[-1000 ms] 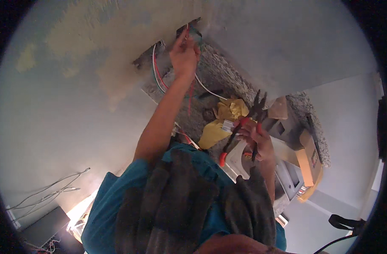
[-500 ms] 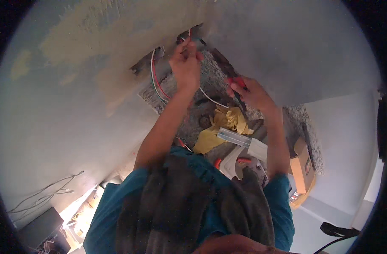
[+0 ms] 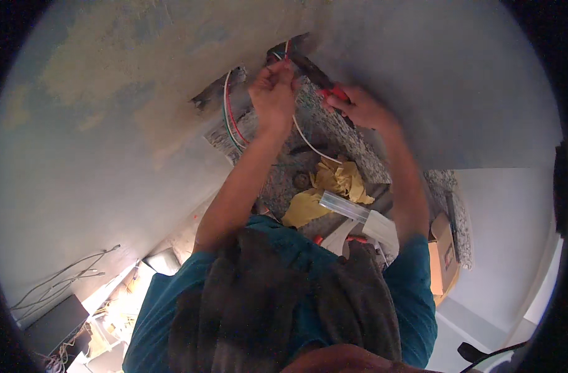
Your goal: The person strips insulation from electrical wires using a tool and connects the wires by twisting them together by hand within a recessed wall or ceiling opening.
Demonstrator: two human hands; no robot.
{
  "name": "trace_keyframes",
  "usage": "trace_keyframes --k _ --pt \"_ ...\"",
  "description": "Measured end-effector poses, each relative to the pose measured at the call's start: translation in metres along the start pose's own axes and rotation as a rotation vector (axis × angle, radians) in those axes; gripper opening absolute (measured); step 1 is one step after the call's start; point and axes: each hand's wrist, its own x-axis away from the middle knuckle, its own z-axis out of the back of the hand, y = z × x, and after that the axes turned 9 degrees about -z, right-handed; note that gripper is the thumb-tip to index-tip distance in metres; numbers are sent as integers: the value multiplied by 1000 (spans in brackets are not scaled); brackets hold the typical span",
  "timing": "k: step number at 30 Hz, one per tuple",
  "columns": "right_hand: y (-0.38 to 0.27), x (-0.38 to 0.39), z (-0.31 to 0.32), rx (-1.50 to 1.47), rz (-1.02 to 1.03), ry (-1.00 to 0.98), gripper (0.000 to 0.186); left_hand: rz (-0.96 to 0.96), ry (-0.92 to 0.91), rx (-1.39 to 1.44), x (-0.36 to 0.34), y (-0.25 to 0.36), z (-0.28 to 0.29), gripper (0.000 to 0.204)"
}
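My left hand (image 3: 273, 99) is closed in a pinch on electrical wires (image 3: 287, 51), red and white, which come out of a dark hole in the wall (image 3: 304, 41). A white wire (image 3: 309, 144) hangs below that hand and curves down to the right. To the right, my right hand (image 3: 363, 109) is wrapped round pliers with red handles (image 3: 338, 94); their jaws are hard to make out against the dark surface. Left of my left hand, a loop of white, red and green wires (image 3: 228, 109) runs from a second broken opening (image 3: 200, 99) in the wall.
Below my hands, crumpled yellow paper (image 3: 343, 177) lies on a speckled stone surface (image 3: 371, 155). Nearby are a clear and white plastic piece (image 3: 346, 206) and a round dark object (image 3: 301, 181). An open cardboard box (image 3: 442, 258) stands at right; loose cables (image 3: 66, 283) hang lower left.
My right hand has moved up and left with the pliers, closer to my left hand. My left hand stays nearly in place, still pinching the wires.
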Motion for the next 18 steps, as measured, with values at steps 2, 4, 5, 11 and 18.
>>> trace_keyframes --k 2,4,5,11,18 --pt "-3 0 3 2 0 -2 28 -34 -31 -56 -1 0 1 8" --pt "-14 1 10 65 5 -48 28 -96 -84 -129 -1 1 1 8" --pt "-14 -1 11 62 9 -48 28 -99 -84 -133 -1 0 1 8" --pt "-33 -5 28 148 -64 -16 30 -152 -70 -47 -1 -13 -3 7" --pt "-67 -3 52 510 -118 -27 42 -109 -74 -58 4 -9 -2 8"
